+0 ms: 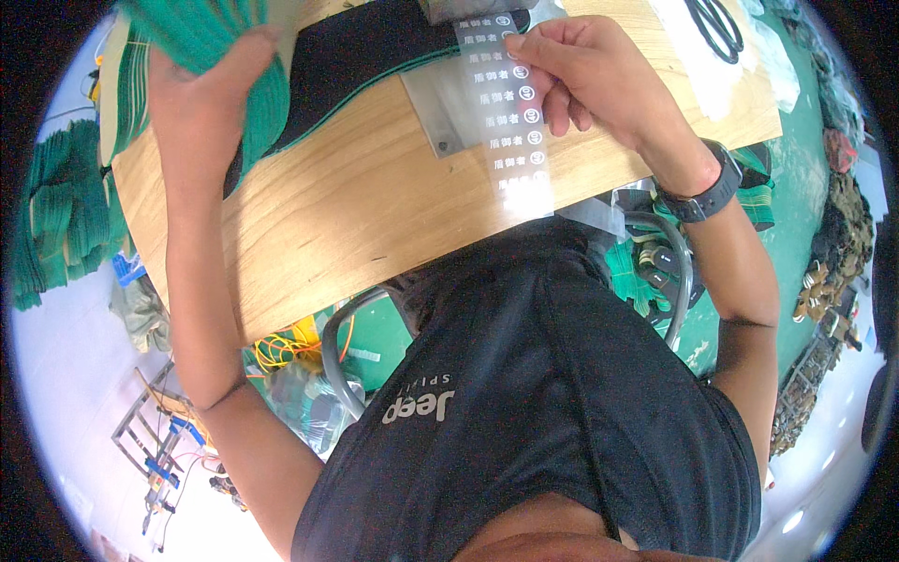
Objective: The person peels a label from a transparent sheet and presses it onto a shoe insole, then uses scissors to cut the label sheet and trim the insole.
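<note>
Seen from head cam, looking down over dark T-shirt [552,393].

Left hand [211,89] at approx 11 o'clock, fingers spread wide, palm pressed flat on green knitted fabric [201,33]; not gripping, just resting on top. Dark fabric piece w/ green edge [365,51] just beside it at 12 o'clock, lying on wooden worktop [365,201].

Right hand [585,70] at approx 1 o'clock, fingers curled narrow, pinching top of clear label strip [513,122] w/ rows of white printed marks. Strip hangs down toward 12 o'clock centre, lower end reaching near edge of worktop, close to shirt. Strip passes over grey metal plate [445,108] fixed to worktop. Dark wristwatch [704,199] on right wrist.

Black scissors [716,23] at 1 o'clock far corner of worktop, on white sheet [698,70], well apart from both hands.

More green fabric stacked [61,215] at 9 o'clock off the worktop. Orange cable coil [281,348] at 7 o'clock below worktop edge. Green floor [801,159] at 3 o'clock, cluttered w/ dark bits; too small to tell what.
</note>
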{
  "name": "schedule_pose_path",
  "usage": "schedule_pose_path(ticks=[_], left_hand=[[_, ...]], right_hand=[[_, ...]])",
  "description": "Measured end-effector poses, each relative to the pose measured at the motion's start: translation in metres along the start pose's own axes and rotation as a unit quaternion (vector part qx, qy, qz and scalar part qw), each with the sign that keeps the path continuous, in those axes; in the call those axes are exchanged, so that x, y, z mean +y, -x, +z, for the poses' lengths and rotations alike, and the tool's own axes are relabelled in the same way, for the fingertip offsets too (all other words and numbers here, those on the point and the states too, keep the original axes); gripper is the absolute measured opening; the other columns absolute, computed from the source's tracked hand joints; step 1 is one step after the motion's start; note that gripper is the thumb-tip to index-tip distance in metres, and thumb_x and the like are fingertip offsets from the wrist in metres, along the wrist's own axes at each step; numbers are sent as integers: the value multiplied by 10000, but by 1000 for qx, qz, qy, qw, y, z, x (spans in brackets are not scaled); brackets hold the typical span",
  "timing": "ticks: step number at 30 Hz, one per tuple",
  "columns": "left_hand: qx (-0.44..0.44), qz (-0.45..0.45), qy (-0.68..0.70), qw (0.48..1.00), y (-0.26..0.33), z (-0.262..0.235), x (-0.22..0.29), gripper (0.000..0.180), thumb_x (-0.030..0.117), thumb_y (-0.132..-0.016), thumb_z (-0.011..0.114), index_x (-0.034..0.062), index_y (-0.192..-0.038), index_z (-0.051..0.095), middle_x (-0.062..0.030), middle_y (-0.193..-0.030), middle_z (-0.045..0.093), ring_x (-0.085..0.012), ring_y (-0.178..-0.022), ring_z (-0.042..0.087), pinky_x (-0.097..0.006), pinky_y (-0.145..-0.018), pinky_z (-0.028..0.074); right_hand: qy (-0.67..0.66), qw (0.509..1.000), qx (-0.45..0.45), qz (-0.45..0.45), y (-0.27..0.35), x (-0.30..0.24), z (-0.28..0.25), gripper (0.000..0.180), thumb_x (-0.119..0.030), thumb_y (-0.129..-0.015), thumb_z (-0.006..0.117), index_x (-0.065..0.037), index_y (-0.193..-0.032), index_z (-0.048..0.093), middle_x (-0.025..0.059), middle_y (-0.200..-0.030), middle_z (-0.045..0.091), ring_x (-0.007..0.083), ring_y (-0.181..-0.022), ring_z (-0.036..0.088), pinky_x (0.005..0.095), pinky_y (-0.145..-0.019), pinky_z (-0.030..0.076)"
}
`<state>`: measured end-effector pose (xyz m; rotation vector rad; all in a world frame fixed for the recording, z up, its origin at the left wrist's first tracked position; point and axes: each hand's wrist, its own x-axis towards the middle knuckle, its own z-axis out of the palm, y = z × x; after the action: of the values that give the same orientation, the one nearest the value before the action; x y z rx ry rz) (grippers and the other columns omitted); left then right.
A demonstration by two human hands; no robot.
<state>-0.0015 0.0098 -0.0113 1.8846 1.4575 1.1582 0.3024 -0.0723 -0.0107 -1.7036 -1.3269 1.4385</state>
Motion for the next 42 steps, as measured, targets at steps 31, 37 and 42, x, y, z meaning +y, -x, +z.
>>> schedule_pose_path(ticks=[31,37,42], left_hand=[[-91,40,-69,993,-17,-13,-5,481,271,-732,796,17,-1108,636,-81,-974,703,-153,-845,642,-306,-811,507],[-43,-29,-53,997,-17,-22,-16,297,214,-764,765,49,-986,657,-38,-841,675,-109,-717,603,-282,-705,490],[-36,-16,-33,999,-18,-21,-15,264,192,-774,757,46,-968,656,-28,-826,668,-102,-691,592,-275,-686,487]], right_hand=[[47,998,8,-47,0,3,-8,322,-312,-990,569,-55,-805,628,10,-606,612,54,-434,553,169,-362,332],[92,996,-7,-6,-3,-6,-8,339,-276,-986,559,-33,-761,629,32,-586,623,81,-426,579,188,-358,356],[75,995,-39,50,-12,-17,-9,347,-213,-983,533,-10,-715,617,71,-590,647,122,-441,608,233,-384,410]])
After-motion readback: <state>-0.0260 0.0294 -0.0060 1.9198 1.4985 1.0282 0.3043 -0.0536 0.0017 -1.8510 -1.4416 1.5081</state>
